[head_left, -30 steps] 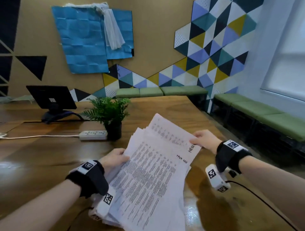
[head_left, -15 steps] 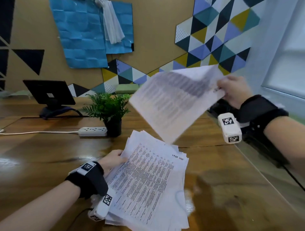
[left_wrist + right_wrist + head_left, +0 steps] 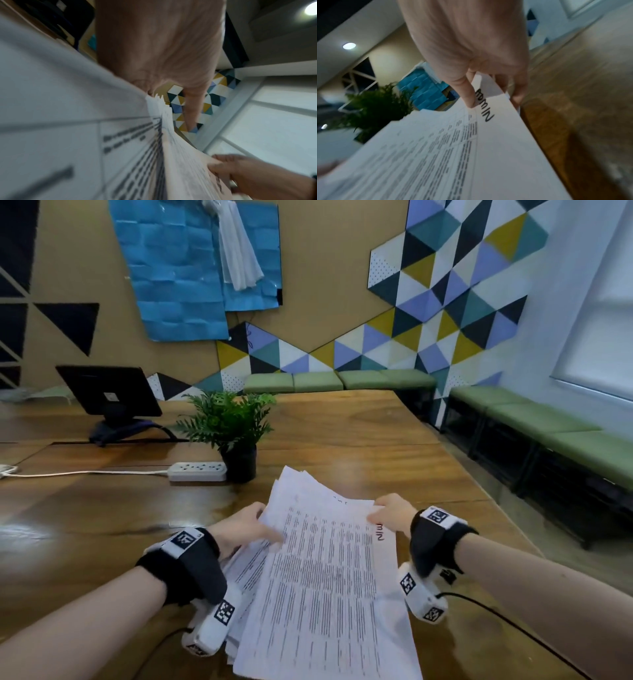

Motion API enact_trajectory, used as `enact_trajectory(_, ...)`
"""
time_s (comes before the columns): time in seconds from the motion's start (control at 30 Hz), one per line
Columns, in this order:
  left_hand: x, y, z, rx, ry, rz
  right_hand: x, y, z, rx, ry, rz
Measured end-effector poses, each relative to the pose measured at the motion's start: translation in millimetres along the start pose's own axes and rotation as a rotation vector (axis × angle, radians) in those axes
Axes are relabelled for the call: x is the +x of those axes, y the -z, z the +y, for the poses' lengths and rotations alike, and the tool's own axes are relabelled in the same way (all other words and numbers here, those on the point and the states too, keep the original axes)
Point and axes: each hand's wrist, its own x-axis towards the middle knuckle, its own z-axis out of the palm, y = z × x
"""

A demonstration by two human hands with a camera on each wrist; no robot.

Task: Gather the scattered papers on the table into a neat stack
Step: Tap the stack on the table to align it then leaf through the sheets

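A loose stack of printed white papers (image 3: 325,577) is held just above the wooden table (image 3: 102,525) in front of me, its sheets fanned at the far end. My left hand (image 3: 246,529) grips the stack's left edge, thumb on top of the sheets (image 3: 120,148). My right hand (image 3: 390,511) pinches the far right corner of the top sheet (image 3: 471,142), thumb on the page beside a handwritten word, fingers underneath. In the left wrist view the right hand (image 3: 240,171) shows at the papers' far side.
A small potted plant (image 3: 233,433) and a white power strip (image 3: 197,471) stand just beyond the papers. A dark monitor (image 3: 109,392) sits at the back left. The table edge (image 3: 472,474) runs along the right, with green benches (image 3: 548,426) beyond it.
My right hand had lifted the top sheet high up to the right; it has now brought that sheet back down onto the stack. The left hand kept its hold.
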Motion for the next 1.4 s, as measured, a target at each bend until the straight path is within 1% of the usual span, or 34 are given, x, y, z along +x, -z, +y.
enact_trajectory(0.07,-1,-1,5,0.208,-0.138,0.077,-1,7,-6,-0.272,0.07,0.062)
enact_trajectory(0.1,-1,-2,12,0.246,-0.224,0.068,-4,13,-11,-0.329,0.128,0.087)
enact_trajectory(0.13,-5,-4,21,0.26,-0.317,0.048,-7,22,-17,-0.302,0.188,0.09)
enact_trajectory(0.2,-14,-3,43,0.309,-0.492,0.03,-16,45,-31,-0.08,0.275,0.047)
enact_trajectory(0.27,-19,0,66,0.43,-0.649,0.076,-24,71,-35,0.183,0.349,-0.025)
enact_trajectory(0.3,-21,3,77,0.509,-0.722,0.108,-28,84,-35,0.278,0.36,-0.062)
enact_trajectory(0.37,-26,7,96,0.655,-0.822,0.167,-37,101,-32,0.373,0.38,-0.109)
enact_trajectory(0.43,-28,10,111,0.776,-0.856,0.232,-42,106,-25,0.467,0.386,-0.152)
enact_trajectory(0.47,-31,10,118,0.823,-0.864,0.257,-43,105,-21,0.514,0.392,-0.15)
enact_trajectory(0.53,-35,11,130,0.916,-0.881,0.339,-44,100,-12,0.638,0.391,-0.095)
enact_trajectory(0.6,-41,19,137,1.055,-0.826,0.487,-44,97,2,0.817,0.363,-0.032)
enact_trajectory(0.63,-42,25,137,1.072,-0.777,0.559,-44,97,9,0.905,0.353,-0.009)
enact_trajectory(0.67,-43,33,134,1.004,-0.728,0.592,-43,97,17,0.977,0.35,0.005)
enact_trajectory(0.7,-44,38,130,0.829,-0.685,0.559,-45,97,24,1.033,0.352,0.014)
enact_trajectory(0.77,-40,45,116,0.34,-0.63,0.401,-48,95,34,1.107,0.353,0.025)
enact_trajectory(0.8,-36,46,107,0.151,-0.609,0.321,-48,92,37,1.137,0.35,0.022)
enact_trajectory(0.83,-31,46,96,0.018,-0.587,0.237,-48,90,39,1.162,0.341,0.02)
enact_trajectory(0.87,-24,45,86,-0.082,-0.566,0.133,-48,87,41,1.178,0.334,0.017)
enact_trajectory(0.9,-19,42,77,-0.124,-0.545,0.031,-48,85,42,1.189,0.328,0.013)
enact_trajectory(0.93,-15,38,69,-0.118,-0.542,-0.04,-49,83,41,1.19,0.326,0.005)
enact_trajectory(0.97,-12,33,64,-0.092,-0.547,-0.044,-50,80,40,1.181,0.322,0.001)
enact_trajectory(1.03,-7,27,58,-0.111,-0.566,0.099,-51,76,38,1.141,0.313,0.022)
enact_trajectory(1.13,-2,20,56,-0.271,-0.6,0.348,-56,73,31,1.022,0.362,0.1)
enact_trajectory(1.2,-2,13,56,-0.341,-0.628,0.457,-59,73,25,0.912,0.395,0.154)
enact_trajectory(1.27,-5,2,52,-0.36,-0.655,0.501,-59,72,23,0.846,0.411,0.185)
enact_trajectory(1.3,-5,-3,47,-0.35,-0.654,0.519,-59,71,23,0.83,0.413,0.178)
enact_trajectory(1.4,-2,-12,32,-0.338,-0.624,0.504,-57,66,24,0.785,0.405,0.161)
